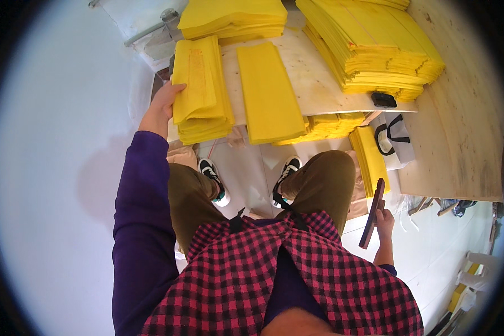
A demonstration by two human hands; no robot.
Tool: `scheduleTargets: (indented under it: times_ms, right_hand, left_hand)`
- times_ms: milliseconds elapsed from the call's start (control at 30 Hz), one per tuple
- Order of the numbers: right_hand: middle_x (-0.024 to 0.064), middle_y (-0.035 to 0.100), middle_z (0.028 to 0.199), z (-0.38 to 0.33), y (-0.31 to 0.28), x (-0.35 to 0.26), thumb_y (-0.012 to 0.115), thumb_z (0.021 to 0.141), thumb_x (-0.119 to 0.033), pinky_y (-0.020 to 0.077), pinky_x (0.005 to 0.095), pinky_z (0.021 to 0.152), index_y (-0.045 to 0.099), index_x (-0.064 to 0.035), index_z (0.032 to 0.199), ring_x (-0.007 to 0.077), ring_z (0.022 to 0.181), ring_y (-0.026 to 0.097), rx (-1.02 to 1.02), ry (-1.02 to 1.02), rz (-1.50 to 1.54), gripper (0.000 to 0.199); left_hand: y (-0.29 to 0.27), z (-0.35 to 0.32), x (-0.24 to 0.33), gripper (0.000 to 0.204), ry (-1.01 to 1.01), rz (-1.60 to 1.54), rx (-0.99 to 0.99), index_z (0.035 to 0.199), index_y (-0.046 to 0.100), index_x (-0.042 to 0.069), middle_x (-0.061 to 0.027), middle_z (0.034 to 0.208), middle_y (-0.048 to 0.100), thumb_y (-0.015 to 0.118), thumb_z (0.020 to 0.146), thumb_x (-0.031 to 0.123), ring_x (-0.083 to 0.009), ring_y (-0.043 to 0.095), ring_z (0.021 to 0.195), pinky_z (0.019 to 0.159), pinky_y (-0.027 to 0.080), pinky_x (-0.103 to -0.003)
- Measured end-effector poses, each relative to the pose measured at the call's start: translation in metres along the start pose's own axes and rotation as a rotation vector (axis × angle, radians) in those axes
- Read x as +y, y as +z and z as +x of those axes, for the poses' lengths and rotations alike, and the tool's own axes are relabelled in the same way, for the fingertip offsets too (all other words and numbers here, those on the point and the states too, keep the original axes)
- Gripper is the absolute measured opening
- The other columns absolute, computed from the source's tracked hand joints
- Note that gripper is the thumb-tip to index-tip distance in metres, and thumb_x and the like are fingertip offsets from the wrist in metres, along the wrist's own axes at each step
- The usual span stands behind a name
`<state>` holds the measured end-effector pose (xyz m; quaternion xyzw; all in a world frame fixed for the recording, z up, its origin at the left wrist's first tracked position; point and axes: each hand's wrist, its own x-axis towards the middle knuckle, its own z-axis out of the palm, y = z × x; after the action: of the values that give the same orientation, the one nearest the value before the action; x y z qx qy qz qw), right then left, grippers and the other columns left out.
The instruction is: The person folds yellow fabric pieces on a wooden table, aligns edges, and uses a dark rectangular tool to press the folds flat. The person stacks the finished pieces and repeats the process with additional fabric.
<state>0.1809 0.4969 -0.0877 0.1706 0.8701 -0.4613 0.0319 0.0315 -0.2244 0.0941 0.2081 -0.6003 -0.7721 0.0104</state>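
Observation:
My left hand [164, 102] grips the left edge of a stack of folded yellow sheets [203, 84] at the table's front left. Its thumb lies over the top sheets, while the other fingers are mostly hidden at the stack's side. Reddish marks show on the top sheet. To the right of that stack, a flat yellow piece [270, 95] lies across the table edge, its near end jutting out over my feet. Low on the right, away from the table, my right hand [385, 221] is closed around a long dark wooden bar [369, 224], held tilted.
Tall piles of yellow sheets [375, 42] fill the back right of the wooden table [313, 73]; another pile [232, 19] lies back left. A small black object [384, 100] sits at the front edge. Below are more yellow bundles [369, 159] and a white bag [397, 140].

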Motion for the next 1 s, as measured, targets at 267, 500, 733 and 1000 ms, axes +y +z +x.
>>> scheduleTargets:
  times_ms: [267, 500, 733, 1000]
  right_hand:
    - [0.0025, 0.052, 0.061, 0.0, 0.0, 0.004, 0.06, 0.086, -0.016, 0.0408, 0.0252, 0.042, 0.052, -0.0014, 0.072, 0.0086, 0.05, 0.048, 0.015, 0.014, -0.012, 0.022]
    - [0.0021, 0.052, 0.063, -0.003, 0.0, -0.002, 0.059, 0.086, -0.013, 0.0406, 0.0253, 0.044, 0.05, -0.0016, 0.07, 0.0077, 0.052, 0.046, -0.014, 0.021, 0.076, 0.022]
    - [0.0021, 0.052, 0.063, -0.001, 0.002, 0.006, 0.059, 0.087, -0.014, 0.041, 0.0256, 0.045, 0.052, -0.0015, 0.073, 0.0082, 0.052, 0.047, -0.008, 0.042, 0.051, 0.02]
    - [0.0033, 0.053, 0.063, -0.002, 0.002, 0.006, 0.06, 0.086, -0.014, 0.041, 0.027, 0.046, 0.052, -0.0005, 0.073, 0.0102, 0.053, 0.048, -0.001, 0.066, 0.031, 0.021]
  left_hand:
    - [-0.008, 0.009, -0.001, 0.045, -0.033, -0.041, -0.055, 0.134, 0.038, 0.008, -0.0124, 0.123, 0.054, 0.044, 0.09, 0.003, -0.0274, 0.058, 0.107, 0.089, 0.05, -0.04]
    - [-0.011, 0.012, -0.003, 0.043, -0.053, -0.001, -0.015, 0.133, 0.038, 0.008, -0.0124, 0.121, 0.056, 0.044, 0.09, 0.003, -0.0275, 0.059, 0.104, 0.087, 0.051, -0.041]
    - [-0.023, 0.022, -0.008, 0.034, -0.042, 0.077, -0.011, 0.121, 0.048, 0.001, -0.0132, 0.112, 0.061, 0.052, 0.088, 0.008, -0.0264, 0.063, 0.095, 0.082, 0.053, -0.041]
    - [-0.01, 0.0, 0.008, 0.048, 0.047, 0.391, 0.237, 0.13, 0.044, 0.002, -0.0131, 0.116, 0.059, 0.058, 0.086, 0.013, -0.0234, 0.061, 0.099, 0.078, 0.051, -0.035]
